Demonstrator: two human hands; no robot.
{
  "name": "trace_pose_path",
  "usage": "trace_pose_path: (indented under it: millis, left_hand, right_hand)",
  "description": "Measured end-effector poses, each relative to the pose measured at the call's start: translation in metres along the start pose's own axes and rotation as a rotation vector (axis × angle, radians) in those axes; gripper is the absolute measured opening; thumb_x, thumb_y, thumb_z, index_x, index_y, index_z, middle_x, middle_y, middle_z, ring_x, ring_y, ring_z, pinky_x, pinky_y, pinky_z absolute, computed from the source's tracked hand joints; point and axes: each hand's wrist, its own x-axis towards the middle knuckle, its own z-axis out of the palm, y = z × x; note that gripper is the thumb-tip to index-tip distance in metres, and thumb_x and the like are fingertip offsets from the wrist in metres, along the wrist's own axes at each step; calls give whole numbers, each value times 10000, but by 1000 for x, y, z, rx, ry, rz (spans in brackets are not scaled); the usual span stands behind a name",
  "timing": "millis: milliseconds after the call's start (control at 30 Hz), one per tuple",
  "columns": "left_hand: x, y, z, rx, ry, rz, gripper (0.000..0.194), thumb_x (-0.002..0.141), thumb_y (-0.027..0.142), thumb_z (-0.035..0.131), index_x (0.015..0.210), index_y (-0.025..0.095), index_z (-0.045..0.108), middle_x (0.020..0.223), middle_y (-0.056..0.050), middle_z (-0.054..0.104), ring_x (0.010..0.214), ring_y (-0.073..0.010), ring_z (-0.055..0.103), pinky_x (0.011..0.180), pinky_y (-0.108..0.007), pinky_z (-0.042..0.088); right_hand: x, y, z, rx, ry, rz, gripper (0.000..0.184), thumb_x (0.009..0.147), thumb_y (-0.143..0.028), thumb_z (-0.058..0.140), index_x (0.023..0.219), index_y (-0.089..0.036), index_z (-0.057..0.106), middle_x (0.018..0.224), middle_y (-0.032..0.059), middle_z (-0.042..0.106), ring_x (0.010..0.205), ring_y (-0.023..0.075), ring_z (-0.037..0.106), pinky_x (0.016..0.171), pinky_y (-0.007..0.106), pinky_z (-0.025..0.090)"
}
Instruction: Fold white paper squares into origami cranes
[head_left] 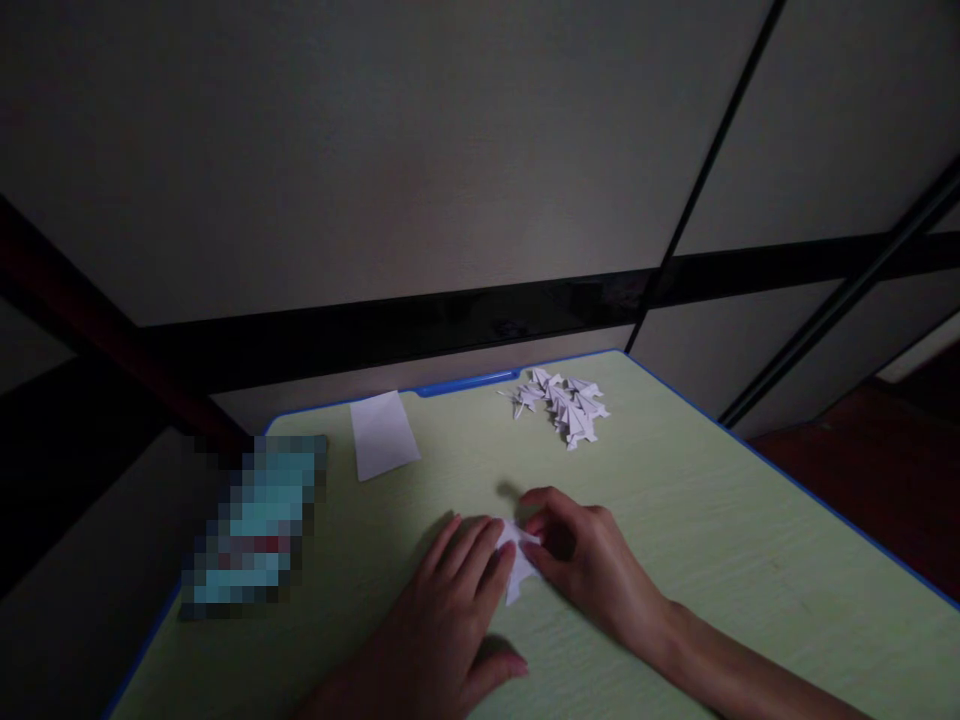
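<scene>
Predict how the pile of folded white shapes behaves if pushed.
The pile looks like paper, so probably light. Its sharp creases suggest some stiffness, though pressing could crush it. Being loosely overlapped, it would likely spread apart rather than slide as one.

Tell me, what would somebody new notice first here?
Probably the left hand and right hand, low in the middle, touching a small folded white paper. Beyond them, toward the table's far edge, sits a cluster of folded white papers. At left, a pixelated turquoise thing stands out.
</scene>
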Motion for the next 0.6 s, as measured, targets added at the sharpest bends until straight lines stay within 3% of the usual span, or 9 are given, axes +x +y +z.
trace_pose_path:
  millis: [167,433,600]
  left_hand:
    - [0,-3,0,3,-9,-3,619,751,486,400,1272,191,242,1331,-105,279,1207,-265,215,986,-468,189]
    - [1,-3,1,-8,-12,-6,619,736,420,474,1268,201,246,1300,-81,333,1199,-255,227,992,-478,172]
    - [0,-1,1,-4,9,-30,590,734,380,495,1253,203,278,1338,-87,263,1209,-273,206,989,-487,177]
  right_hand:
    - [-6,-2,-1,-123,-26,-118,152,755,-92,451,877,-164,505,742,25,572,606,110,531,547,203,433]
    - [-7,2,-1,-518,-89,-475,143,792,-79,400,721,-124,516,595,38,543,567,141,473,530,227,434]
    - [-6,-3,-4,-608,-128,-553,66,762,-81,474,731,-110,525,602,29,567,580,147,479,522,225,441]
